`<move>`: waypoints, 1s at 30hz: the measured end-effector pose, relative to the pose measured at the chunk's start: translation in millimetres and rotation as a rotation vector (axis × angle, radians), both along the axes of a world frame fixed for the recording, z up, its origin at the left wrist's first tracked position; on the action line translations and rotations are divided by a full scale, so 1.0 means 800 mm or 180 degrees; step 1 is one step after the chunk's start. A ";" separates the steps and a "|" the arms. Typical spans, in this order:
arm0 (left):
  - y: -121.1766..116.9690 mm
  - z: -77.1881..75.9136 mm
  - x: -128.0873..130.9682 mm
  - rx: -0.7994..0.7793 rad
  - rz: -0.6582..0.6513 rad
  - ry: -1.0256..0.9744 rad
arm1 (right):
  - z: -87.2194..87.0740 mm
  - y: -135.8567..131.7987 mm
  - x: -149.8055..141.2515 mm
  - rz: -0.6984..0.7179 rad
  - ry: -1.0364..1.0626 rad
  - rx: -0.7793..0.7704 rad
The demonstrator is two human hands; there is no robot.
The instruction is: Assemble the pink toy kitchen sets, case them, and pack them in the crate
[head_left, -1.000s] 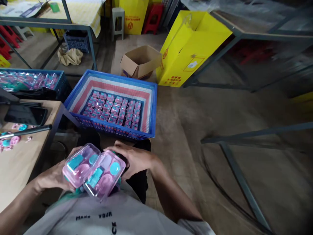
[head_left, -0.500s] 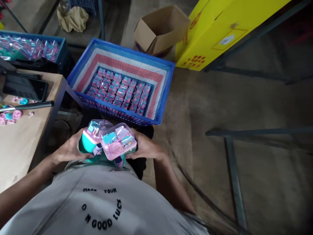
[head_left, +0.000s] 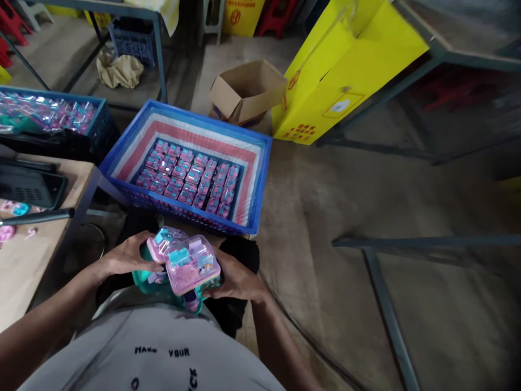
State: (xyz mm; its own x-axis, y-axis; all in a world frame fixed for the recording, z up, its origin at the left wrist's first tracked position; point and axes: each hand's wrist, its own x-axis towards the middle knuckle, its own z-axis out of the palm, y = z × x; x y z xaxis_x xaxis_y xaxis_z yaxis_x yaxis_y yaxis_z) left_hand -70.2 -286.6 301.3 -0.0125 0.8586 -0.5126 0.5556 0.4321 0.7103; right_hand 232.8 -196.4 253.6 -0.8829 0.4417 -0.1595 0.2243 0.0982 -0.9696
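Close to my body I hold two pink and teal plastic toy packs (head_left: 181,263) with clear lids, pressed side by side. My left hand (head_left: 124,256) is closed on the left pack and my right hand (head_left: 234,278) is closed on the right one. Just beyond them a blue crate (head_left: 260,179) lined with striped cloth holds several rows of the same packs (head_left: 189,176).
A wooden table (head_left: 24,260) at my left carries a black device (head_left: 30,187), a dark rod (head_left: 36,217) and small pink and teal parts. Another blue crate (head_left: 100,119) of packs stands behind it. An open cardboard box (head_left: 246,92), a yellow carton (head_left: 345,76) and metal table frames (head_left: 382,271) stand on the floor.
The two packs went from lying open-faced toward me to being turned and gathered tight together. My view swung down and then back up a little.
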 end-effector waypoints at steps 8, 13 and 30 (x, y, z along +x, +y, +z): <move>0.143 -0.053 0.008 0.0008 0.0264 -0.0312 | -0.023 0.105 0.023 -0.0554 -0.0097 -0.0186; 0.282 -0.125 -0.016 0.0299 0.0373 -0.0532 | -0.077 0.241 0.025 -0.0947 -0.0084 -0.0194; 0.409 -0.397 -0.145 -0.0489 0.1702 -0.0291 | -0.380 0.420 -0.164 -0.1268 -0.0795 -0.1308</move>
State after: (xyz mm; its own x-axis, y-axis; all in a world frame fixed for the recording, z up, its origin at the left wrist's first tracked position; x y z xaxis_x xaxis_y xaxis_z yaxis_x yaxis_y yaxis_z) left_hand -186.5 40.6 -15.9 -0.3749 0.6603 -0.6507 0.1701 0.7390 0.6519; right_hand 101.3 139.7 -50.2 -0.5770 0.5882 -0.5666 0.3916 -0.4095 -0.8240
